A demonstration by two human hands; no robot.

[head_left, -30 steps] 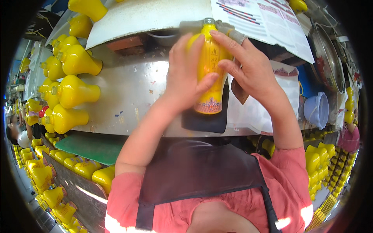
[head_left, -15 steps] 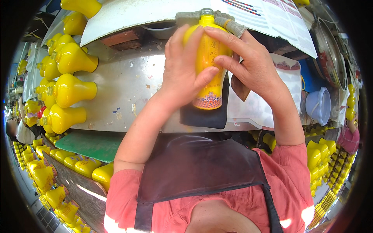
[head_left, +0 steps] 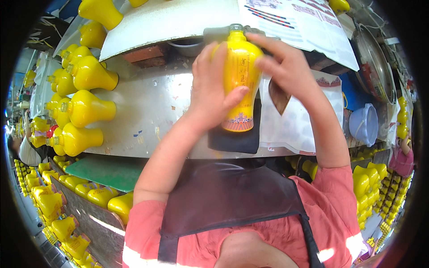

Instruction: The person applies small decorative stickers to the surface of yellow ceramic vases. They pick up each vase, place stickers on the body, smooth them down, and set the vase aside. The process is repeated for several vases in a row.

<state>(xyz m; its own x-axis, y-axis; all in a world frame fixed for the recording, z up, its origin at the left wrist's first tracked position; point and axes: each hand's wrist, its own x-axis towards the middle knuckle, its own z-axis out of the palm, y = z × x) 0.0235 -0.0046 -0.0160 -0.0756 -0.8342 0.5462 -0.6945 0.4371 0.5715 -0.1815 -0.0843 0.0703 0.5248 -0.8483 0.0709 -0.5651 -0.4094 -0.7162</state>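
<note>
A glossy yellow bottle [head_left: 241,80] with a clear neck ring, dark lettering and a patterned band at its base lies on its back. Under it are a black pad [head_left: 241,142] and, behind the neck, a grey cloth [head_left: 214,33]. My left hand [head_left: 212,85] is wrapped round its left side, thumb on the front. To the right of the bottle, my right hand [head_left: 286,62] has its thumb and forefinger apart, smeared by motion. From beneath its palm juts a brown pointed flat piece [head_left: 279,98], apparently held by the hidden lower fingers.
Yellow bottles [head_left: 89,109] lie in rows at the left of the metal worktop [head_left: 156,102]. Printed sheets [head_left: 304,35] are on the raised white board at the back, another sheet [head_left: 290,129] at the right. A pale bucket [head_left: 364,124] stands far right, a green board [head_left: 107,172] front left.
My right hand has come off the bottle's front toward the right, and the brown piece has moved with it. More lettering shows. My left hand stays on the bottle; the view has shifted slightly.
</note>
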